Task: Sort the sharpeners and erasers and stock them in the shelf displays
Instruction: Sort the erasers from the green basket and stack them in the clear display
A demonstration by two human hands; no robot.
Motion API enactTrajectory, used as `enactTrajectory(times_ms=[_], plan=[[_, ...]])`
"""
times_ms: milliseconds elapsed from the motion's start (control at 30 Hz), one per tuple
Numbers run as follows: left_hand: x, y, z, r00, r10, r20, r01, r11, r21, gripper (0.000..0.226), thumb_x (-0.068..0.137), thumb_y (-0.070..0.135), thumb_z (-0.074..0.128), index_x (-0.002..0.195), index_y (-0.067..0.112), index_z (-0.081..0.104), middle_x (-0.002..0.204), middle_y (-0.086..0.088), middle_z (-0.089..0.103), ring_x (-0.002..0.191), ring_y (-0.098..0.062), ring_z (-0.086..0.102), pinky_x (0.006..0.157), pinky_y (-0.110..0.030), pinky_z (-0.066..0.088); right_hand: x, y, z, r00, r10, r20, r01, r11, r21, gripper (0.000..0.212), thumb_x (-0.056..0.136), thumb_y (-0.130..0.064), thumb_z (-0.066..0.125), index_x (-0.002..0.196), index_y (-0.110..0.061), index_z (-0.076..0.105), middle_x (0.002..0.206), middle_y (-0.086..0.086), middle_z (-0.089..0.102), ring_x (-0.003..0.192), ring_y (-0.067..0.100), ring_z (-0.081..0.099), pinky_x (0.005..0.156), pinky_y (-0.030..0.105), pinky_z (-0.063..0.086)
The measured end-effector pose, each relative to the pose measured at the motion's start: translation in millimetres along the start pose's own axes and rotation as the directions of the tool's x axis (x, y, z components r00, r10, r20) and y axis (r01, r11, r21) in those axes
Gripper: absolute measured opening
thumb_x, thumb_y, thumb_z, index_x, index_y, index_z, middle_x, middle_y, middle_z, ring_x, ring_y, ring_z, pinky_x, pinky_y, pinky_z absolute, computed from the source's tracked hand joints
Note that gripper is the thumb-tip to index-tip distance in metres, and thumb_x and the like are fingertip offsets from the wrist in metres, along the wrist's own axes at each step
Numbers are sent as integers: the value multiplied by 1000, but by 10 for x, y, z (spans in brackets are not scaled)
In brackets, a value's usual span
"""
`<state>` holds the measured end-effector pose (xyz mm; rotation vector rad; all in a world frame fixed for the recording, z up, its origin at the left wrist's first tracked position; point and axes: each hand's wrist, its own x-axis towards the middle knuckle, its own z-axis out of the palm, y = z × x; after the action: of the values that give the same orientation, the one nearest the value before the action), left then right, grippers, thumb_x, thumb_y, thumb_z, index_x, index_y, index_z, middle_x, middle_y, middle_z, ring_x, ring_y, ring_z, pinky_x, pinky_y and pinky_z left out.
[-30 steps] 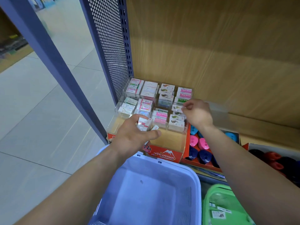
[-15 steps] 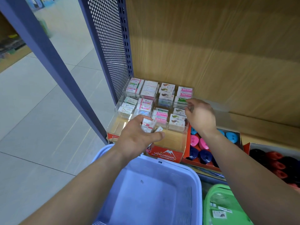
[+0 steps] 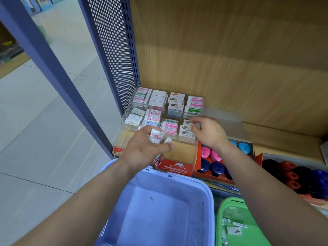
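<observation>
We look down at a wooden shelf (image 3: 276, 139) with a wood-grain back panel (image 3: 230, 59); on its left stands a perforated blue-grey metal side panel (image 3: 113, 50), and nearer us a slanting blue post (image 3: 44, 55); beyond them the floor (image 3: 44, 130) is pale tile, with another shelf unit blurred at the far left edge.

In the shelf's left corner sits a clear stepped display (image 3: 127, 110) filled with rows of boxed erasers (image 3: 158, 100); just in front of it is a red carton marked HARD ERASER (image 3: 175, 168); to its right a red tray (image 3: 213, 179) holds pink and blue sharpeners (image 3: 215, 168), and further right a second box (image 3: 291, 157) holds dark, red and blue ones.

Our left hand (image 3: 147, 148) hovers over the display's front edge, fingers clamped round a small bundle of loose erasers (image 3: 157, 137); our right hand (image 3: 207, 134) reaches the display's near right compartment with fingers curled at the packs there, though blur keeps us from telling whether it pinches one.

Below our forearms sit a light-blue basket (image 3: 159, 219) and beside it a green basket (image 3: 229, 201), the green one holding a few small packets.
</observation>
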<state>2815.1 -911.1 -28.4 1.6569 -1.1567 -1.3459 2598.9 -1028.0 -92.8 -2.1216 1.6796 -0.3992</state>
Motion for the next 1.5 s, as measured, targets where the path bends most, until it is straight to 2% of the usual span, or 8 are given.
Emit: enactTrajectory(times_ms=[100, 167, 300, 633, 833, 1033, 1267, 1500], plan=[[-6, 18, -3, 1000, -1, 5, 1, 1000, -21, 34, 81, 19, 82, 107, 14, 61, 77, 0, 70, 61, -18, 68, 47, -25, 44, -286, -236, -145, 998, -41, -53, 53, 961, 271, 24, 99, -26, 60, 120, -27, 71, 111, -12, 73, 83, -4, 63, 85, 31, 54], [-19, 30, -5, 1000, 14, 10, -13, 999, -35, 33, 82, 18, 82, 108, 12, 62, 78, -5, 71, 62, -21, 68, 49, -25, 43, -527, -413, -239, 997, -66, 39, 34, 838, 545, 19, 100, -20, 60, 112, -26, 74, 100, -7, 75, 69, 2, 61, 69, 31, 56], [-96, 87, -7, 998, 47, 47, -44, 997, -60, 36, 82, 20, 83, 111, 12, 64, 85, -13, 75, 70, -25, 75, 46, -23, 42, -873, -598, -371, 965, -171, 197, -35, 663, 748, 24, 100, -8, 60, 116, -21, 71, 105, 6, 75, 72, 15, 66, 68, 34, 58], [-240, 117, -5, 994, 86, 62, -72, 978, -197, 49, 67, 38, 85, 106, 12, 73, 78, -8, 72, 63, -21, 60, 46, -26, 42, -1071, -827, -470, 985, -73, 158, -89, 569, 818, 21, 90, -6, 73, 110, -7, 68, 103, 27, 66, 75, 21, 70, 64, 27, 60], [-290, 150, -21, 993, 91, 77, -75, 979, -192, 50, 70, 40, 83, 109, 13, 71, 81, -6, 75, 61, -15, 66, 47, -25, 41, -1073, -844, -467, 973, -79, 219, -129, 598, 791, 13, 91, -10, 73, 99, -9, 63, 101, 15, 63, 85, 28, 72, 72, 33, 61], [-285, 194, -65, 998, 33, 47, -25, 987, -159, 27, 87, 22, 77, 111, 17, 66, 93, -3, 79, 78, -25, 77, 46, -23, 35, -1065, -746, -504, 981, -63, 185, -136, 463, 876, 22, 97, -3, 63, 115, -14, 67, 89, 10, 61, 71, 19, 67, 66, 30, 58], [-257, 208, -42, 998, 38, 48, -32, 992, -123, 27, 87, 24, 78, 111, 18, 67, 93, -1, 78, 66, -20, 71, 46, -21, 39, -1047, -705, -530, 981, -56, 184, -156, 330, 931, 11, 95, -3, 64, 106, -4, 67, 95, 20, 65, 77, 25, 70, 73, 30, 60], [-206, 165, -8, 998, 31, 52, -25, 995, -100, 30, 84, 22, 80, 111, 20, 67, 99, -6, 77, 62, -21, 67, 46, -25, 40, -1036, -624, -469, 986, -79, 148, -95, 467, 879, 22, 91, 6, 66, 105, -11, 72, 112, 9, 75, 108, 24, 70, 87, 34, 58]])
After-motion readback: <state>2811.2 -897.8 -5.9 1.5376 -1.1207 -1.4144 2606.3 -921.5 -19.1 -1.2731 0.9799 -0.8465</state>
